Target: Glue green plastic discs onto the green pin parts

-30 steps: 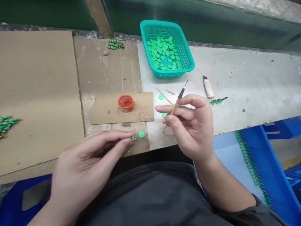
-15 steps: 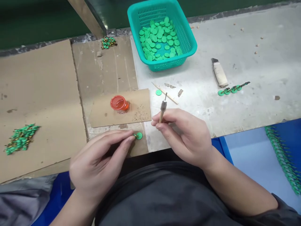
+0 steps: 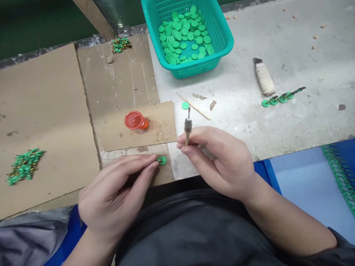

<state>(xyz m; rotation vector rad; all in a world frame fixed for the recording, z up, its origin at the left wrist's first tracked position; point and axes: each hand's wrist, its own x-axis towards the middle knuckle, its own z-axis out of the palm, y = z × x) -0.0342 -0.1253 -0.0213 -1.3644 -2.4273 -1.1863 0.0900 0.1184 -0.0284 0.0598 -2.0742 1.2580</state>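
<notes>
Near the table's front edge, my left hand (image 3: pixel 119 188) pinches a small piece whose end shows a round green disc (image 3: pixel 162 160) like a button; most of the piece is hidden by the fingers. My right hand (image 3: pixel 219 162) grips a thin wooden-handled tool (image 3: pixel 188 127) with a dark collar and a fine needle-like tip, held upright. Beyond that tip, a loose green button (image 3: pixel 185 105) lies beside a thin wooden stick (image 3: pixel 194 106). A small red-rimmed cup (image 3: pixel 136 121) with orange-red liquid stands on a cardboard piece (image 3: pixel 116 142) beyond my left hand.
A teal basket (image 3: pixel 191 72) of green buttons stands at the back. To the right lie a wrapped blade (image 3: pixel 264 79) and a row of green pieces (image 3: pixel 283 98). Green-and-brown piles sit at left (image 3: pixel 24 166) and back left (image 3: pixel 121 44). Blue bins are below the table edge.
The view has shifted slightly, so the table things appear displaced. Both hands keep their grips, and the tool in my right hand stands a little more upright.
</notes>
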